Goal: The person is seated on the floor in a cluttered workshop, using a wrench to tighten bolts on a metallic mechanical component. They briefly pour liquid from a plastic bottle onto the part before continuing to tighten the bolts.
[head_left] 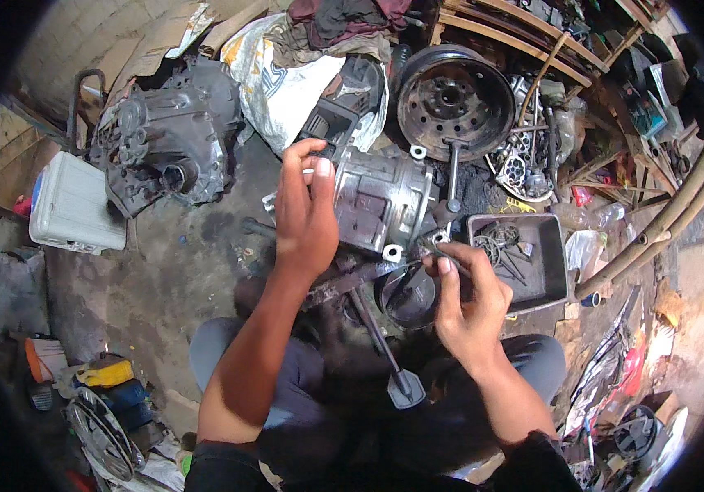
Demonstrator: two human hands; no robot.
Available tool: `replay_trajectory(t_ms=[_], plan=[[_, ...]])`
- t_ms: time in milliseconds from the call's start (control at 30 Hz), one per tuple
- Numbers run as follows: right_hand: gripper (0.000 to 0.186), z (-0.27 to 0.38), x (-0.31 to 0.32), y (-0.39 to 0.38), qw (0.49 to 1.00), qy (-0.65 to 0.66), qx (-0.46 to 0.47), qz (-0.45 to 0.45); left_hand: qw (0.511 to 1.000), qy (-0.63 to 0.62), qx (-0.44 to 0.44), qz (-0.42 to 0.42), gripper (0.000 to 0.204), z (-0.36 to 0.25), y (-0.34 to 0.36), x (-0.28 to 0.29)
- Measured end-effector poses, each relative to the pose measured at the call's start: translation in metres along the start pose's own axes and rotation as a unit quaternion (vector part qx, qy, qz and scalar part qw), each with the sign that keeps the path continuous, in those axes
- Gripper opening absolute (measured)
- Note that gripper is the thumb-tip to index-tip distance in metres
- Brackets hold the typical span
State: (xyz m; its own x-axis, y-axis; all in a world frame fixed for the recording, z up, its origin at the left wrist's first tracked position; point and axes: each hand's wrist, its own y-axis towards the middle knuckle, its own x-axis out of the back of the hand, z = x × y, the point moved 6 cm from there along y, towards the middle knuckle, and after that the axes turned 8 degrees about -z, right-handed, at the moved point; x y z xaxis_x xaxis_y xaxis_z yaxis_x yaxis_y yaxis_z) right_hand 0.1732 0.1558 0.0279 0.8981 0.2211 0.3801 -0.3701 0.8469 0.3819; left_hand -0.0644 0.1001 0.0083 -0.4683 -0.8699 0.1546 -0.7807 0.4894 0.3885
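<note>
The grey ribbed metal compressor housing (385, 201) lies on the concrete floor (179, 271), the left hand (307, 213) clasping its end. The right hand (467, 299) pinches a small metal fitting (432, 242) beside a dark metal tray (532, 254).

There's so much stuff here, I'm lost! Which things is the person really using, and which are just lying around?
In use:
left hand gripping the grey metal compressor body
right hand, fingers at its lower edge

Lying about:
steel wheel rim
gearbox casing
metal tray of small parts
white plastic box
yellow can
</note>
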Motion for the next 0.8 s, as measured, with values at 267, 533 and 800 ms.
replay_trajectory(t_ms=[267, 533, 800], plan=[[0.014, 0.008, -0.003, 0.005, 0.992, -0.070, 0.104, 0.001, 0.988, -0.091, 0.012, 0.124, 0.058, 0.002, 0.024, -0.018], [0.014, -0.002, -0.014, 0.004, 0.985, -0.079, 0.150, 0.027, 0.958, -0.159, 0.083, 0.225, 0.077, 0.008, 0.030, -0.030], [0.019, -0.012, -0.020, 0.000, 0.979, -0.077, 0.184, 0.042, 0.970, -0.170, 0.024, 0.174, 0.056, 0.005, 0.030, -0.038]])
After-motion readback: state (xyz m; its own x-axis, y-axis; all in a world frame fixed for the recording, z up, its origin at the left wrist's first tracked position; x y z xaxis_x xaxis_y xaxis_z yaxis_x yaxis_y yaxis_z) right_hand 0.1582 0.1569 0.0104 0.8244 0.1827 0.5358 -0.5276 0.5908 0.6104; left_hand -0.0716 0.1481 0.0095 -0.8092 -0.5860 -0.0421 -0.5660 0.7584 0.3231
